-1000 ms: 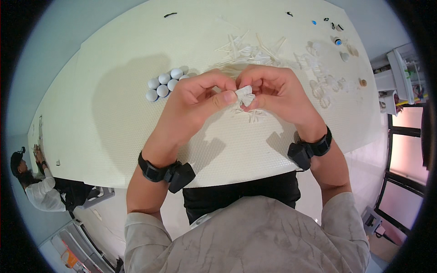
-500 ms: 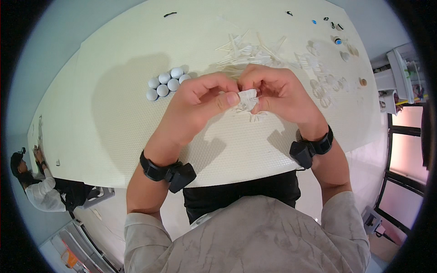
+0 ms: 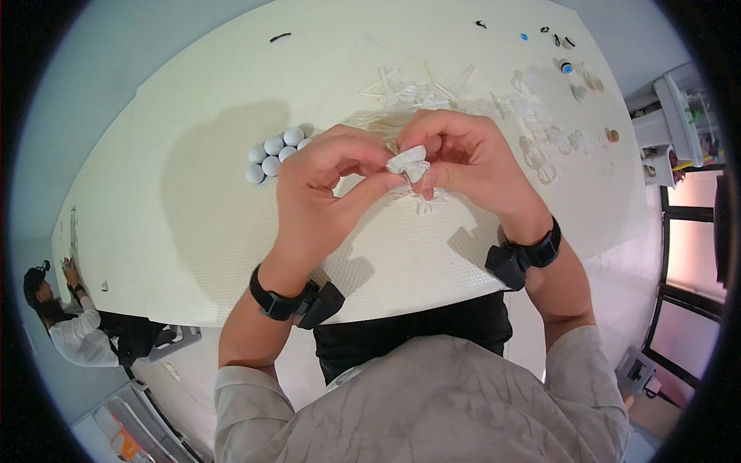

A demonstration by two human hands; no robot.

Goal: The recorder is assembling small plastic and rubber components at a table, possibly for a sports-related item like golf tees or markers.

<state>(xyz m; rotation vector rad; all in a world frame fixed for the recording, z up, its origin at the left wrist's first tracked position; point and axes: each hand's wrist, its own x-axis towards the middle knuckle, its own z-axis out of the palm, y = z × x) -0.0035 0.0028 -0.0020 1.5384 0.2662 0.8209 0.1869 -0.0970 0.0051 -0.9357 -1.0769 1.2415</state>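
Observation:
A small white pleated, crumpled piece [image 3: 409, 160] is pinched between my two hands, above the near middle of the table. My left hand [image 3: 330, 174] is closed on its left side, with thumb and fingertips at its edge. From the right, my right hand [image 3: 475, 166] holds it, thumb below and index finger curled behind. Whether the piece is paper, cloth or plastic I cannot tell. Thin pale strips [image 3: 421, 203] show just below the piece. Beyond my hands lies a loose pile of whitish sticks and strips [image 3: 417, 94].
Several white balls [image 3: 270, 166] sit grouped left of my left hand. Clear ring-like pieces [image 3: 540, 150] are scattered to the right, with small caps [image 3: 566, 67] farther back. A black strip [image 3: 280, 37] lies at the far side. Another person [image 3: 69, 316] sits at the table's left end.
The white piece has turned in my fingers and now shows a fanned, pleated face on top. My left hand has shifted slightly and its thumb has slid lower along the piece.

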